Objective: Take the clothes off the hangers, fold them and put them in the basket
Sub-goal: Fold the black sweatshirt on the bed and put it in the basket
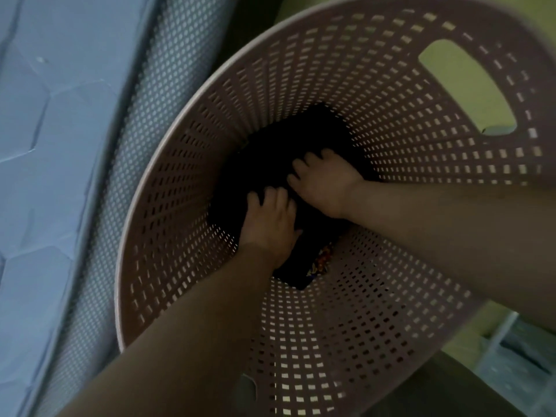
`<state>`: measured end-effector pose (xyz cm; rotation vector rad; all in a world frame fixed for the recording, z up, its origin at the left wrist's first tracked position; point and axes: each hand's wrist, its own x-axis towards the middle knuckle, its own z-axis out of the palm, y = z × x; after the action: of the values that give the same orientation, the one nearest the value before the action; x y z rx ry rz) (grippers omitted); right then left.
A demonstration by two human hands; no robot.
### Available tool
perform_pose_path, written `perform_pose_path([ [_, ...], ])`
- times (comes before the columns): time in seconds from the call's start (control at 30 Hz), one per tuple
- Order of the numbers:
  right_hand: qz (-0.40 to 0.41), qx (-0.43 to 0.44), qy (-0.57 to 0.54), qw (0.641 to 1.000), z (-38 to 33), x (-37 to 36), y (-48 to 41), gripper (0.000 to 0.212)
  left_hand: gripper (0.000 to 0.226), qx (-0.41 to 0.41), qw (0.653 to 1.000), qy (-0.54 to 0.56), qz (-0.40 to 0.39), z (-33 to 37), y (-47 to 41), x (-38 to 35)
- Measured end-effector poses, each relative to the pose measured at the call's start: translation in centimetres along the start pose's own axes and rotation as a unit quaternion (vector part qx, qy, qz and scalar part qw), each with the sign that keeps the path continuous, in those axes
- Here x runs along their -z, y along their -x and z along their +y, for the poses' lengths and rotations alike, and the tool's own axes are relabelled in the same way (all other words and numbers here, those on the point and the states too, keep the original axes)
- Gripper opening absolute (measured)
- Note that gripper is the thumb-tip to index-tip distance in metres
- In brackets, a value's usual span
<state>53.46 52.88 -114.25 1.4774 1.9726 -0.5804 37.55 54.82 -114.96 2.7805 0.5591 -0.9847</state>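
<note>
At the far left I see a blue quilted mattress (pixel 45 145) with a mesh side (pixel 144 115), and the basket (pixel 180 221) stands close against it, probably so the folding surface is near. Both my arms reach deep into the basket. My left hand (pixel 270 221) lies flat on the folded dark cloth (pixel 270 158) at the bottom, with its fingers (pixel 270 197) a little apart and pressing down rather than gripping. I judge this keeps the fold from springing open as it settles. Under the cloth's near edge a bit of coloured print (pixel 323 260) shows, so it seems to sit on another garment. My right hand (pixel 326 185) rests on the cloth's right part with knuckles raised and fingers bent. Their tips sink into the dark fabric, so I cannot tell whether they pinch it or only push. Further right a handle hole (pixel 469 85) opens in the wall. I read this as the placing step, with release next.
</note>
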Motion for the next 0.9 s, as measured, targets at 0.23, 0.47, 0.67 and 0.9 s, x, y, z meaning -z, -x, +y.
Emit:
perform_pose_path([
  [0.23,-0.188,-0.086,0.104,0.973,0.1,-3.1,-0.2,0.097,0.123,0.112,0.986,0.014,-0.122,3.5,0.1,-4.0],
  [0.47,-0.187,-0.086,0.123,0.971,1.0,-5.4,-0.8,0.098,0.124,0.111,0.988,-0.009,-0.106,2.9,-1.5,-6.2],
  [0.67,-0.234,-0.025,0.187,0.954,-2.4,-2.3,0.2,0.071,0.103,0.075,0.99,0.039,-0.114,3.5,0.1,-1.6],
  [0.9,-0.288,-0.067,0.141,0.945,0.7,-4.3,1.1,0.081,0.111,0.048,0.966,-0.012,-0.253,3.2,1.0,-1.7],
])
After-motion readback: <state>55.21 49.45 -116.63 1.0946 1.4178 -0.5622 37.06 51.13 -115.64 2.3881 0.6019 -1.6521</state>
